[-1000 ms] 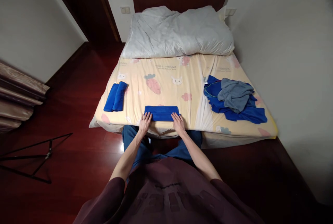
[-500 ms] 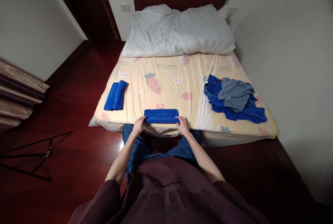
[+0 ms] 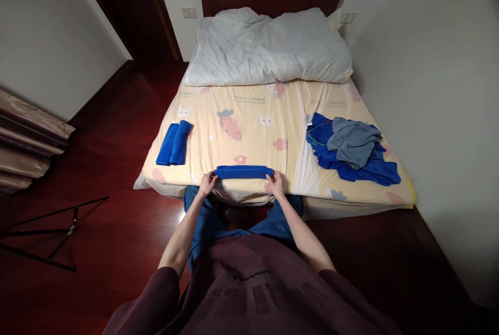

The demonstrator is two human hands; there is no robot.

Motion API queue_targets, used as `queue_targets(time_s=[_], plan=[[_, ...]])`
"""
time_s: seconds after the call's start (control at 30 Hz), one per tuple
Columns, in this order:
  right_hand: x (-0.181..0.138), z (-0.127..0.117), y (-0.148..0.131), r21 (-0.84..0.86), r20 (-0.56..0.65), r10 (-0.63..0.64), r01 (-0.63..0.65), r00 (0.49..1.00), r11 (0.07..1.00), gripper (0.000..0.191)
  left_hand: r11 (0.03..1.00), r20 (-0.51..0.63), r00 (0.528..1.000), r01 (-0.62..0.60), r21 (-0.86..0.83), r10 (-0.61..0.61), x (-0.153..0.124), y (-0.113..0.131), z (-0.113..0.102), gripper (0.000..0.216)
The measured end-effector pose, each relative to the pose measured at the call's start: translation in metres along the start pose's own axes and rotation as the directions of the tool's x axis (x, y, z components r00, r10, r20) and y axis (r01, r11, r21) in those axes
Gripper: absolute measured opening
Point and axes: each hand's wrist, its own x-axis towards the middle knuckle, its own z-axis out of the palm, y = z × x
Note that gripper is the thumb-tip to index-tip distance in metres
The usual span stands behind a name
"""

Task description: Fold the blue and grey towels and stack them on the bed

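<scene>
Blue cloth (image 3: 243, 172): between the left hand (image 3: 208, 183) and the right hand (image 3: 276, 183), at the near side of the bed (image 3: 249, 140). It is a long, thin strip now. I cannot tell if its front side touches the bed or is up a bit.
Left hand: pinches the left end of the blue cloth with thumb and fingers.
Right hand: pinches the right end the same way, level with the left hand.
Fold: a second ago both hands lie flat on top of a wider blue cloth. Then they slide out to its ends and take hold of the near side. Now that near side is turned up, and the blue cloth looks thinner from front to back.
What it means: the fold seems further on, but it does not look pressed down yet, as both hands hold on. The ends look even, so I think the fold is going straight.
Rolls (image 3: 179, 143): two blue ones, side by side and touching, left of the left hand and a bit past it. They have not moved.
Pile (image 3: 372, 171): messy blue stuff, well to the right of the right hand and past it. It has not moved.
Grey cloth (image 3: 353, 140): crumpled on top of the pile, also right of the right hand.
Quilt (image 3: 268, 49): white, far past both hands.
</scene>
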Motion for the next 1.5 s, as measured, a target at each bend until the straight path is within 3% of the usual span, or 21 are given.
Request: queue_targets(time_s=[0.17, 0.37, 0.5, 0.57, 0.63, 0.73, 0.8, 0.9, 1.0, 1.3, 1.43, 1.5], plan=[[0.008, 0.009, 0.000, -0.001, -0.082, 0.010, -0.011, 0.997, 1.000, 0.060, 0.998, -0.018, 0.998, 0.063, -0.029, -0.063, 0.011, 0.001, 0.002, 0.033], [0.018, 0.015, 0.000, -0.010, -0.106, 0.044, -0.045, 0.993, 0.999, 0.058, 0.992, -0.053, 0.990, 0.129, 0.000, -0.129, 0.020, 0.002, 0.004, 0.031], [0.013, 0.016, -0.013, -0.192, -0.119, -0.024, 0.001, 0.993, 0.981, 0.051, 0.989, -0.111, 0.985, 0.141, 0.041, -0.135, 0.019, 0.009, 0.008, 0.031], [0.004, 0.022, -0.028, -0.339, -0.108, -0.127, 0.084, 0.986, 0.937, 0.049, 0.989, -0.169, 0.984, 0.076, 0.123, -0.055, 0.014, 0.017, 0.014, 0.034], [-0.008, 0.035, -0.045, -0.444, 0.027, -0.244, 0.230, 0.969, 0.866, 0.048, 0.962, -0.154, 0.979, -0.090, 0.257, 0.132, 0.006, 0.028, 0.024, 0.039], [-0.027, 0.064, -0.065, -0.453, 0.355, -0.359, 0.495, 0.863, 0.742, 0.051, 0.830, 0.078, 0.909, -0.406, 0.383, 0.410, -0.006, 0.045, 0.046, 0.050], [-0.036, 0.083, -0.071, -0.429, 0.486, -0.369, 0.584, 0.793, 0.690, 0.053, 0.772, 0.196, 0.875, -0.484, 0.412, 0.444, -0.012, 0.052, 0.061, 0.057], [-0.039, 0.097, -0.068, -0.434, 0.540, -0.336, 0.598, 0.772, 0.674, 0.056, 0.765, 0.225, 0.894, -0.447, 0.464, 0.386, -0.014, 0.053, 0.075, 0.063], [-0.032, 0.092, -0.059, -0.439, 0.546, -0.325, 0.594, 0.772, 0.675, 0.056, 0.765, 0.221, 0.902, -0.433, 0.477, 0.372, -0.010, 0.045, 0.074, 0.065], [-0.008, 0.035, -0.033, -0.485, 0.478, -0.260, 0.499, 0.839, 0.718, 0.059, 0.839, 0.122, 0.948, -0.316, 0.442, 0.293, -0.003, 0.018, 0.044, 0.074], [0.000, 0.025, -0.036, -0.477, 0.476, -0.205, 0.447, 0.855, 0.757, 0.057, 0.922, 0.100, 0.969, -0.247, 0.298, 0.227, -0.002, 0.021, 0.035, 0.073], [0.007, 0.023, -0.043, -0.471, 0.468, -0.153, 0.392, 0.871, 0.791, 0.054, 0.967, 0.029, 0.980, -0.199, 0.157, 0.197, -0.007, 0.027, 0.033, 0.068]])
